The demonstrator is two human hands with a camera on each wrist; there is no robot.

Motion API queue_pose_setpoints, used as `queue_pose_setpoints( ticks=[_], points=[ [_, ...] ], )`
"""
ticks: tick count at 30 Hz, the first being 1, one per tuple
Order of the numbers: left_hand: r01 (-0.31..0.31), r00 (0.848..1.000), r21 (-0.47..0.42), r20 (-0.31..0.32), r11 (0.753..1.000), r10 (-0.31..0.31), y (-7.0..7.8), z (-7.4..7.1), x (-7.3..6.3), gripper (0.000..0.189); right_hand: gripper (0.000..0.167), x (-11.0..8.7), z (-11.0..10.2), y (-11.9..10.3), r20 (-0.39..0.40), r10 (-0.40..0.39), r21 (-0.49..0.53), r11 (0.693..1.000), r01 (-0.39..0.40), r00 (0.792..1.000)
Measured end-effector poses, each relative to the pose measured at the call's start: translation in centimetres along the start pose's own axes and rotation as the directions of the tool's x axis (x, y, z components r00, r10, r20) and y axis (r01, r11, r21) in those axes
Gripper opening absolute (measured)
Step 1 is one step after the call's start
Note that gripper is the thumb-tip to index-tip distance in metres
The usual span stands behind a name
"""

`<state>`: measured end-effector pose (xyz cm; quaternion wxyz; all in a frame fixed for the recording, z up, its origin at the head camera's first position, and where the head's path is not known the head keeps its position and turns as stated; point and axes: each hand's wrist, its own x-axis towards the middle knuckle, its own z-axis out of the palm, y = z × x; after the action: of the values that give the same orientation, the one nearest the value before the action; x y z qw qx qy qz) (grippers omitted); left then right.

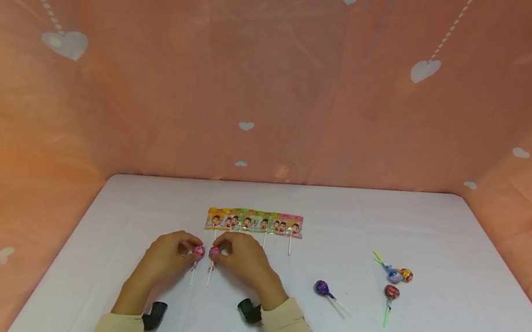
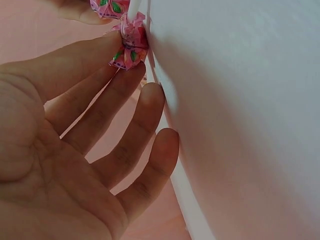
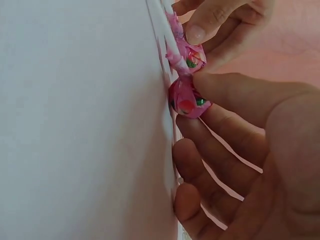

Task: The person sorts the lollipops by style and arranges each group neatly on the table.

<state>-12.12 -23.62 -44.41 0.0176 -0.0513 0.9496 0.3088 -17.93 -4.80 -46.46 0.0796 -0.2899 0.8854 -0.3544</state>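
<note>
On the white table (image 1: 444, 237), left of middle, I see the left hand (image 1: 168, 256) and right hand (image 1: 246, 259) just near-side of the flat packets (image 1: 248, 220), pinching one pink lollipop (image 1: 199, 252) and a second pink lollipop (image 1: 214, 252) respectively. A loosened pinch, I judge, could let either round head roll. I can't read any lettering.

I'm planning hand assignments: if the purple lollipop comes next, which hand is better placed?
Probably the right hand: it is nearer the purple lollipop, though it would first have to release its pinched pink lollipop. The left hand is farther away, pinching another pink lollipop.
</note>
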Motion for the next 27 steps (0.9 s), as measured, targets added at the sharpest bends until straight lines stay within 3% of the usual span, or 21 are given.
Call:
queue_pose_setpoints(
  ticks=[11, 21, 27],
  points=[
    [0.004, 1.000, -0.001, 0.005, 1.000, -0.004, -0.06, -0.04, 0.02, 0.021, 0.019, -0.02, 0.16, -0.01, 0.003, 0.000, 0.005, 1.000, 0.000, 1.000],
    [-0.039, 0.999, 0.021, -0.016, 0.999, 0.039, -0.19, -0.24, -0.06, 0.018, 0.021, -0.21, 0.19, -0.33, 0.005, 0.013, 0.037, 0.999, -0.013, 1.000],
    [-0.015, 1.000, 0.004, -0.004, 1.000, 0.015, 0.02, -0.11, -0.07, 0.021, 0.022, -0.56, -0.44, -0.40, 0.002, 0.003, 0.033, 0.999, -0.003, 1.000]
  ],
)
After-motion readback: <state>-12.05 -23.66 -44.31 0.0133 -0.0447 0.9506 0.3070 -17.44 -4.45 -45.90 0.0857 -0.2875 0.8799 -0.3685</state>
